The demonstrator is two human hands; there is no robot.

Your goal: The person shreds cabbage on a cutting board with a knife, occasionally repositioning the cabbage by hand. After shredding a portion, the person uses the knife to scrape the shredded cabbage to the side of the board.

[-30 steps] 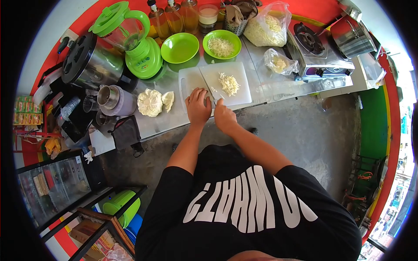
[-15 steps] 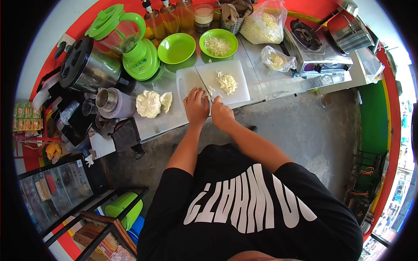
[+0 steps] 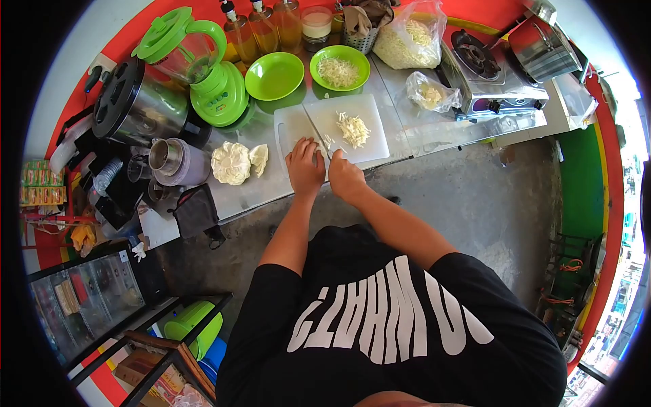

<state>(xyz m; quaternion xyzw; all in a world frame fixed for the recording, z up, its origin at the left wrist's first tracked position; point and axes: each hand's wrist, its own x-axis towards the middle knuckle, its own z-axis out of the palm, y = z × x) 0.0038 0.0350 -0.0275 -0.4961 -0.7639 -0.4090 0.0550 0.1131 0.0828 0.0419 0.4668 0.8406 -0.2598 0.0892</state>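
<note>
A white cutting board (image 3: 374, 139) lies near the counter's front edge. On its left part my left hand (image 3: 306, 165) is closed, pressing down a small pale piece that its fingers mostly hide. My right hand (image 3: 346, 178) is wrapped round the handle of a knife (image 3: 316, 129), whose blade points up and left across the board, beside my left fingertips. Shredded pale vegetable (image 3: 353, 129) is heaped right of the blade, with a few loose strips close to it. A cut cabbage head (image 3: 230, 163) and a cabbage piece (image 3: 258, 159) sit left of the board.
Behind the board stand an empty green bowl (image 3: 274, 76), a green bowl with shreds (image 3: 340, 70) and a green blender (image 3: 218, 95). Plastic bags (image 3: 411, 41) and a gas stove (image 3: 498, 74) are at the right. A metal container (image 3: 178, 161) stands at the left.
The knife blade has shifted slightly at the board's middle. Both hands stay in nearly the same place.
</note>
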